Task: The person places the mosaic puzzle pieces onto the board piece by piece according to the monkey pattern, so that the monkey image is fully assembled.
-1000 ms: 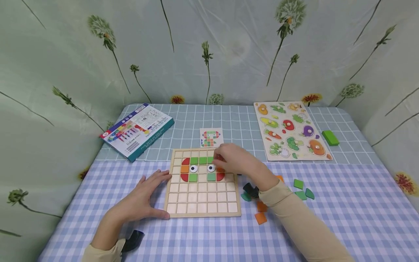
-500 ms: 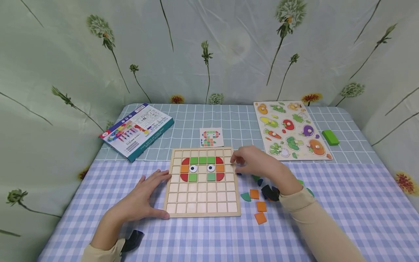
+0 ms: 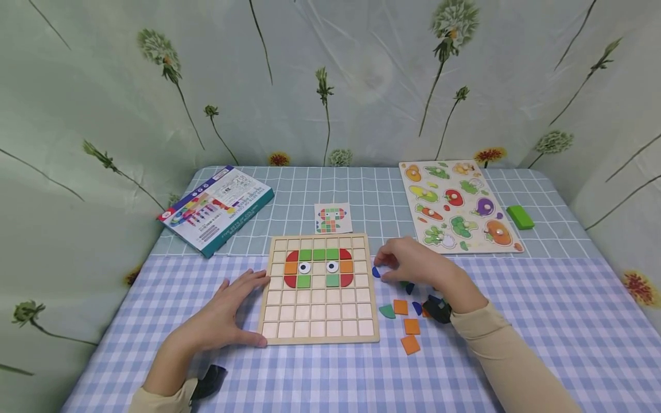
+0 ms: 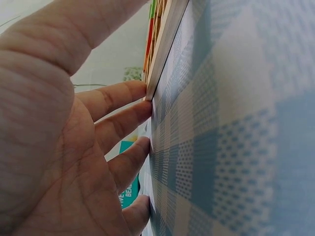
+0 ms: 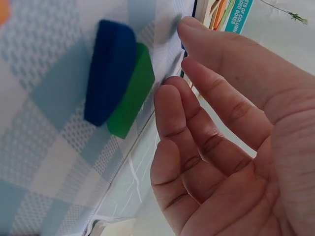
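A wooden grid board (image 3: 320, 312) lies in the middle, with red, green and orange tiles and two eye discs set in its upper cells. My left hand (image 3: 222, 315) is spread along its left edge, its fingertips touching the frame in the left wrist view. To the board's right, my right hand (image 3: 413, 264) is lowered over a blue rounded tile (image 3: 376, 272), thumb and index finger parted beside it. The right wrist view shows a blue tile (image 5: 110, 71) lying against a green tile (image 5: 134, 93) near the fingers. Part of the tile pile is hidden beneath that hand.
Orange square tiles (image 3: 411, 326) and a green quarter-round tile (image 3: 387, 311) lie right of the board. Behind it is a pattern card (image 3: 333, 218). A box (image 3: 217, 206) stands back left; a vegetable puzzle (image 3: 457, 206) and green block (image 3: 520, 217) lie back right.
My right hand has left the board's top right cells, uncovering a red tile there, and moved right and down to the blue tile beside the board. The left hand stays in place.
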The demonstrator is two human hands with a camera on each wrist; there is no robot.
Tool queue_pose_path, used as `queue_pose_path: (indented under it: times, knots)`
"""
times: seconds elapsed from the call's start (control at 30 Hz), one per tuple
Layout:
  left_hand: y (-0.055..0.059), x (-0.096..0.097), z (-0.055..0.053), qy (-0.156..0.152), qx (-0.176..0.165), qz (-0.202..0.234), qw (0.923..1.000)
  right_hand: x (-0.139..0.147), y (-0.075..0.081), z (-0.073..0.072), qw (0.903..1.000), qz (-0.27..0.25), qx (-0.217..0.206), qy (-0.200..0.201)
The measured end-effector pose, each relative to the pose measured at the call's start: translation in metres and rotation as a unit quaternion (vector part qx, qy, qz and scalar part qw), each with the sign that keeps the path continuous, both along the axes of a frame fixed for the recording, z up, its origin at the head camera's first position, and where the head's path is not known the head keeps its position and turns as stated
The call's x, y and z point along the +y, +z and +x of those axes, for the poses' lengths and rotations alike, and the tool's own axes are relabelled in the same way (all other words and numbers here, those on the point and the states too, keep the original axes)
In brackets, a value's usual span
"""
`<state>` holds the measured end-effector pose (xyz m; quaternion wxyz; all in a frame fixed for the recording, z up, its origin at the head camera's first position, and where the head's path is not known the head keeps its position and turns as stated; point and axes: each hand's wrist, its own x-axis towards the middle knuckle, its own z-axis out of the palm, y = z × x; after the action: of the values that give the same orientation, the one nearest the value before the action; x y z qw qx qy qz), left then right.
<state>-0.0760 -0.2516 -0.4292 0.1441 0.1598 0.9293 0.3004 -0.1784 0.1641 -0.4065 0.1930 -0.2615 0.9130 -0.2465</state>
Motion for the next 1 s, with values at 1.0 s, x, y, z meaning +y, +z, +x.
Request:
queue_pose_path:
  times: [1.0]
  knots:
    - [-0.002,-0.002,0.001,-0.003,0.006,-0.005,1.0,-0.002,0.007,-0.004,0.9986,0.028,0.043,0.015]
